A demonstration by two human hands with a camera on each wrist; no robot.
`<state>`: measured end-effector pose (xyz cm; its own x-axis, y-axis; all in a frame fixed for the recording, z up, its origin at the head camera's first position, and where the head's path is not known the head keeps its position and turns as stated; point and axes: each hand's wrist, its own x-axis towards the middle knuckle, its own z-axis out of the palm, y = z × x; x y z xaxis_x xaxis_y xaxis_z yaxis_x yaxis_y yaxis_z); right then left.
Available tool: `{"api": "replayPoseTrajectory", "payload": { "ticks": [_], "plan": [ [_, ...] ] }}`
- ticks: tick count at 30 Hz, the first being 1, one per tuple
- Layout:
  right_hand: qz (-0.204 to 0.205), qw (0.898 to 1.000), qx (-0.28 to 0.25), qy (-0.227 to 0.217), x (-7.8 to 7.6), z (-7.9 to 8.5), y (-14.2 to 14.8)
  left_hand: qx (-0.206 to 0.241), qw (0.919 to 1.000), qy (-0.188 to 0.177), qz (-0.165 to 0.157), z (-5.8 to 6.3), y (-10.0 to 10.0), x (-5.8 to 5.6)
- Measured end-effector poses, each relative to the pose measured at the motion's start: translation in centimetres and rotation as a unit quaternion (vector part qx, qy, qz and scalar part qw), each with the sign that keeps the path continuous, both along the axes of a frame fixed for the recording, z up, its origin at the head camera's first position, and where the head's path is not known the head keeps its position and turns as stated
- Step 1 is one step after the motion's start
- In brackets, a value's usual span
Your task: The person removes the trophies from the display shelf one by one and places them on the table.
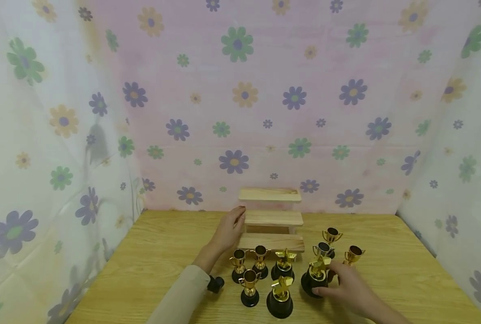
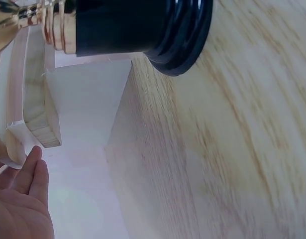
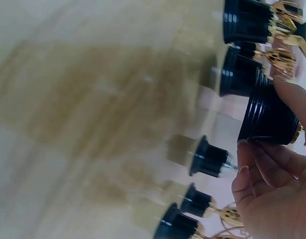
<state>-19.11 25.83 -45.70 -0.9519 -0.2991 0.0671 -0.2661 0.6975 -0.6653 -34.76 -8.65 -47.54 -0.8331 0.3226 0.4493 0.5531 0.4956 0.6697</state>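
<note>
At the left end of a wooden three-step display stand (image 1: 274,218) is my left hand (image 1: 229,229), its fingers fairly straight and touching the middle step's edge. In the left wrist view the left fingers (image 2: 36,174) lie beside the board ends. My right hand (image 1: 351,288) grips a gold star trophy (image 1: 315,279) by its black base. Seen from the right wrist, thumb and fingers pinch that base (image 3: 269,112), which is tilted and held over the tabletop. Two more star trophies, one nearer (image 1: 280,299) and one by the stand (image 1: 283,265), stand to its left.
Small gold cup trophies (image 1: 250,288) stand in front of the stand's left part. Right of the stand are a silver cup trophy (image 1: 323,249) and gold cups (image 1: 332,235). A flowered cloth (image 1: 265,126) hangs behind the wooden table (image 1: 155,261).
</note>
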Motion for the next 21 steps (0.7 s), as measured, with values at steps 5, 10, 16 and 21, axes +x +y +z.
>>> {"api": "replayPoseTrajectory", "payload": {
  "ticks": [5,10,16,21],
  "plan": [
    [0.021,1.0,-0.015,-0.006,-0.1,-1.4,0.2,0.007,1.0,-0.004,-0.003,-0.1,-0.1,0.0],
    [0.028,0.998,-0.044,-0.039,-0.5,-2.5,0.2,0.02,0.9998,-0.007,-0.004,0.1,-0.2,-0.1],
    [0.022,0.998,-0.038,-0.05,-0.8,-3.3,0.1,0.026,0.9995,-0.014,-0.009,0.3,-0.4,0.1],
    [0.029,0.998,-0.036,-0.047,-0.8,-3.2,0.2,0.036,0.9992,-0.01,-0.012,0.2,-0.6,0.1]
  ]
}}
